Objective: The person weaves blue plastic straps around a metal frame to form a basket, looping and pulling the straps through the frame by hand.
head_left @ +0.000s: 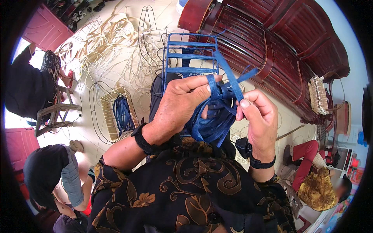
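Observation:
On my lap stands a basket frame (193, 56) with blue strips running across it like rungs. My left hand (179, 101) pinches a blue woven strip (211, 86) between thumb and forefinger at the frame's near end. To its right, my right hand (259, 118) grips a flat blue strip (229, 72) between thumb and fingers; that strip slants up toward the frame's right side. Below and between both hands hangs a loose bundle of blue strips (208, 122). It hides the near part of the frame. Both wrists carry black bands.
A pale woven basket (107, 112) with blue strips inside stands on the floor at left. Loose pale strips (105, 42) and wire frames (147, 27) lie beyond. A dark red wooden bench (248, 42) stands far right. Other people (50, 171) sit at both sides.

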